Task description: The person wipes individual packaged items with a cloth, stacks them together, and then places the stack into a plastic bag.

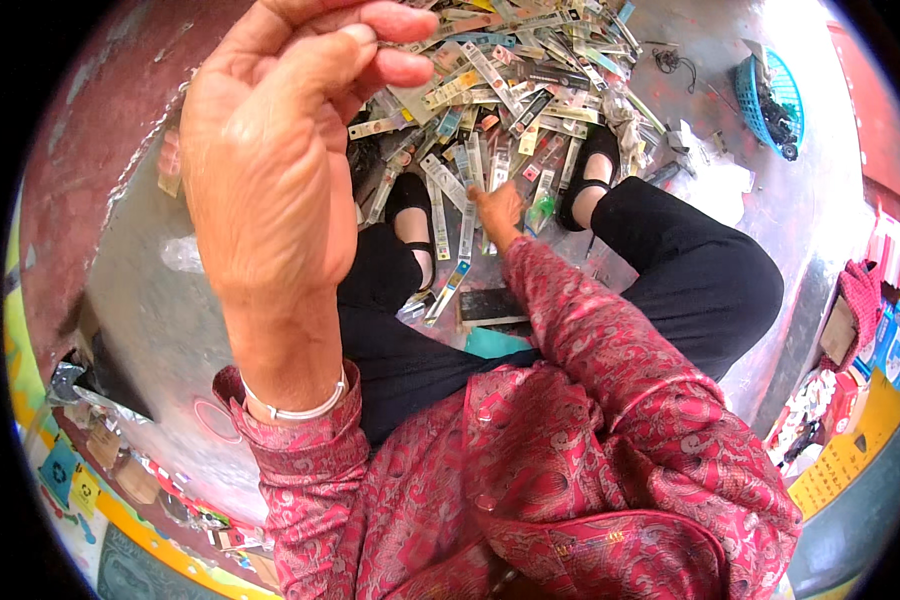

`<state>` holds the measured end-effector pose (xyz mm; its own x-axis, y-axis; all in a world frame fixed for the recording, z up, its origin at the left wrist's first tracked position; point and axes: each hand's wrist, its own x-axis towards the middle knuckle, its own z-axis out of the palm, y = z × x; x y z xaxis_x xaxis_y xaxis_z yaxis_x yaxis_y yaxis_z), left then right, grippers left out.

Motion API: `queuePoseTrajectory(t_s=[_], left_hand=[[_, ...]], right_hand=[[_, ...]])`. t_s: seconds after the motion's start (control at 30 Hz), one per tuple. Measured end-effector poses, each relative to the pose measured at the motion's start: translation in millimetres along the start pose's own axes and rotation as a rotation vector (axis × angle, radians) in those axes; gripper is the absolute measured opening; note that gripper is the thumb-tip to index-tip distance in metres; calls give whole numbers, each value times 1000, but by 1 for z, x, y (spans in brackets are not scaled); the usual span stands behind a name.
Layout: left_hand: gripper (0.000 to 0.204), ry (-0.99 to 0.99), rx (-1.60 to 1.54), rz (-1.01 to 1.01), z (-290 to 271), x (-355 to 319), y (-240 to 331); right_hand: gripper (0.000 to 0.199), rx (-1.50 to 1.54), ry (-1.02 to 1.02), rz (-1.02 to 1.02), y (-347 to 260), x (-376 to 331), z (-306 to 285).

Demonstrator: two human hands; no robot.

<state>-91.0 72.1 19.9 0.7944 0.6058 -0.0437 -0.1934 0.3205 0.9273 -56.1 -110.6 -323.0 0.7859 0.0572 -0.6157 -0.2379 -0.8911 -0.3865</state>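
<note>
My left hand (280, 170) is raised close in front of me at the upper left, a pale bangle on its wrist. Its fingers are curled and the thumb presses against them; anything between them is hidden. Down between my feet, my right hand (500, 210) has its fingers bent over a long narrow clear packet (474, 160). A pile of similar flat packets (490, 75) spreads on the floor beyond it, some with yellow, blue or black parts. Beside the right hand lies a crumpled green plastic piece (540, 212).
My black shoes (408, 205) stand on either side of the nearer packets. A blue basket (770, 105) with black items stands at the far right. Near my lap lies a dark flat block (492, 306). Cartons and cloth (855, 305) line the right edge.
</note>
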Motion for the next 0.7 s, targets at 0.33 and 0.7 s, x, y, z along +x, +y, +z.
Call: queuePoseTrajectory(t_s=[0.33, 0.7], left_hand=[[30, 45, 21, 37, 10, -7, 1], [26, 110, 7, 99, 4, 2, -4]], right_hand=[[51, -280, 10, -101, -6, -4, 53], [18, -474, 124, -377, 1, 29, 2]])
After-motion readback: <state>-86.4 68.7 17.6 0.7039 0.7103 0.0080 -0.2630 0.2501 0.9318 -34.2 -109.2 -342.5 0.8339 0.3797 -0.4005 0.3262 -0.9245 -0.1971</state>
